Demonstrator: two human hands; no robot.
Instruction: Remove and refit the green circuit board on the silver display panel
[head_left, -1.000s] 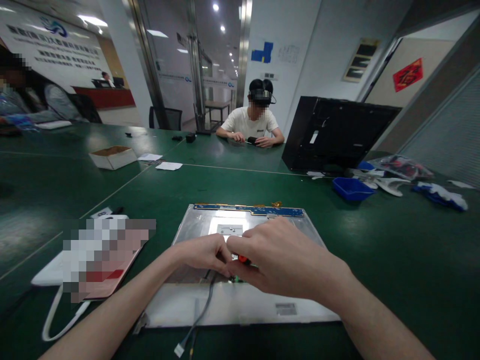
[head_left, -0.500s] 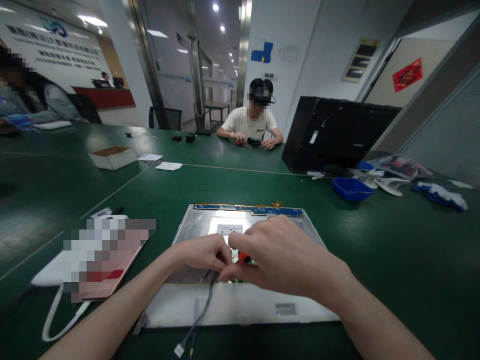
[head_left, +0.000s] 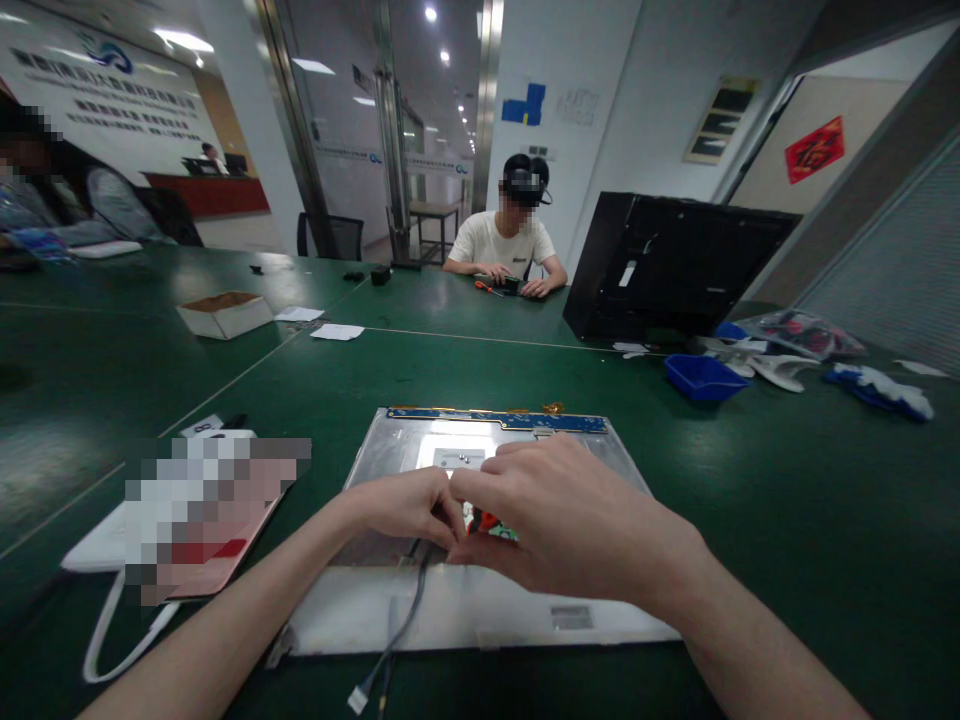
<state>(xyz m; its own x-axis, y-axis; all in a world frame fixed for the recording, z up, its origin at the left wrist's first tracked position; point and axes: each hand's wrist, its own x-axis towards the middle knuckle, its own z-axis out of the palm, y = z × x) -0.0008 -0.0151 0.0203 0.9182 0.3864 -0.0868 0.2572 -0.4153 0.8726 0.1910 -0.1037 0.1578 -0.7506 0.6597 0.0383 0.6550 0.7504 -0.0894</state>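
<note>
A flat display panel (head_left: 525,610) lies back-up on the table before me, with a blue circuit strip (head_left: 480,417) along its far edge. My right hand (head_left: 562,510) is curled over the panel's middle, closed around a screwdriver (head_left: 486,520); only part of its orange-and-black handle shows, and the tip is hidden. Against it, my left hand (head_left: 420,505) has its fingers pinched low over a green circuit board (head_left: 506,533); what they grip is hidden. A dark cable (head_left: 409,610) runs from under the left fingers over the near edge, ending in a white plug (head_left: 358,698).
To the left lie a pink-covered item (head_left: 225,560) and a white cable (head_left: 94,640). Farther off stand an open carton (head_left: 225,318), a large black monitor housing (head_left: 675,265) and a blue tray (head_left: 703,378). Across the table sits a person (head_left: 510,240); gloves (head_left: 881,388) lie right.
My right hand's fingers and thumb have shifted slightly around the screwdriver, showing more of its handle. My left hand stays in place. Across the table, the person's hand has moved off an orange tool.
</note>
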